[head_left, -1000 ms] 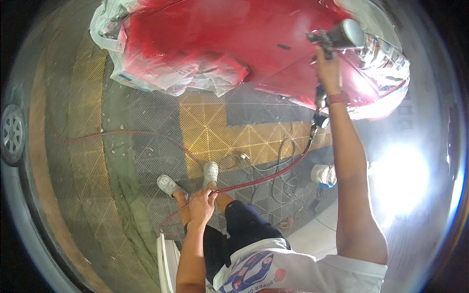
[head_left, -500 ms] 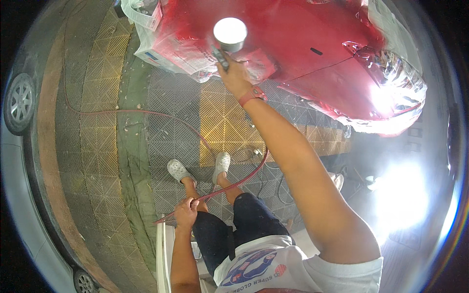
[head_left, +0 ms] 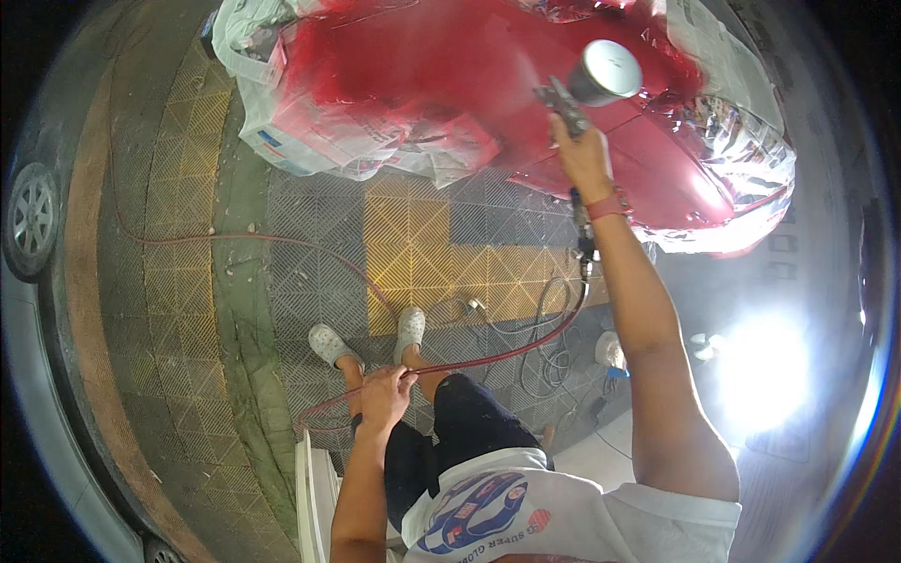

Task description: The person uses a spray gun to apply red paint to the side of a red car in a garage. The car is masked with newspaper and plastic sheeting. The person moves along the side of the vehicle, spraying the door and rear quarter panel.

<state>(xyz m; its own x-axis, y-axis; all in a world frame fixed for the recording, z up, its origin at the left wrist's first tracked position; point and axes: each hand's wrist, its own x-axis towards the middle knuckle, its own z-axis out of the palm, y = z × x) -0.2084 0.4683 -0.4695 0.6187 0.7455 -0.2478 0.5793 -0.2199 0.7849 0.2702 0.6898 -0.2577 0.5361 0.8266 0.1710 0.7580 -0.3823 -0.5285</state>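
Observation:
My right hand [head_left: 586,161] is wrapped round a spray gun [head_left: 566,105] with a round cup [head_left: 610,73] on top. The gun is held out over a red car panel [head_left: 404,61], and a pale mist shows to the left of its nozzle. A red air hose [head_left: 497,357] runs from the fitting below the gun's grip down to my left hand [head_left: 383,394]. My left hand is closed on that hose in front of my legs, and the rest of the hose trails off to the left across the floor.
Plastic and paper masking [head_left: 319,131] covers the panel's edges. Coiled grey cables [head_left: 554,347] lie on the tiled floor [head_left: 319,206] near my feet. A bright lamp [head_left: 762,375] shines at the right. Another car [head_left: 38,375] stands at the far left, and a green cloth [head_left: 246,328] lies along the floor.
My right hand has carried the spray gun to the right along the red panel. My left hand has shifted slightly right, still on the hose. The view has moved a little.

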